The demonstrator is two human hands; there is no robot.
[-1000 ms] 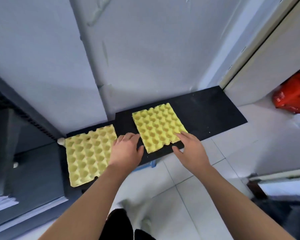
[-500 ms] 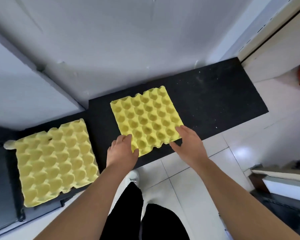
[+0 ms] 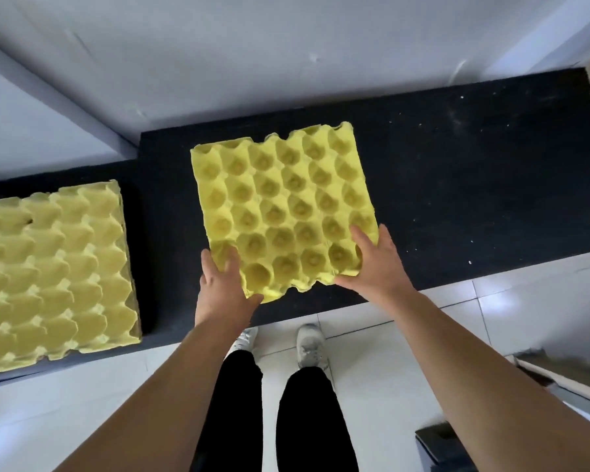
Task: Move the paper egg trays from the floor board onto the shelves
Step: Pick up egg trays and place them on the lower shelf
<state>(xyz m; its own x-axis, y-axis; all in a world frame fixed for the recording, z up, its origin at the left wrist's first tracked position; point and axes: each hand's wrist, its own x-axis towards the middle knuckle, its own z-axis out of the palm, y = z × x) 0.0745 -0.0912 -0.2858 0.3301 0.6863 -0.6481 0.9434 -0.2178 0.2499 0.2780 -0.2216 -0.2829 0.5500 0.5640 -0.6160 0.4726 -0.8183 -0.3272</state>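
Note:
A yellow paper egg tray (image 3: 280, 202) lies on the black floor board (image 3: 474, 185), a little left of its middle. My left hand (image 3: 223, 289) grips the tray's near left corner, thumb lying over the top cells. My right hand (image 3: 377, 264) grips the near right corner, fingers over the edge. A thicker stack of yellow egg trays (image 3: 53, 270) sits at the board's left end, untouched. No shelf shows in this view.
A grey-white wall (image 3: 252, 56) rises right behind the board. White floor tiles (image 3: 525, 311) spread in front, where my legs and two grey-white shoes (image 3: 309, 345) stand. A dark box corner (image 3: 440, 444) and a flat panel sit at the lower right.
The view has dropped and closed in on the board. Both hands went from hovering at the tray's near edge to gripping its two near corners.

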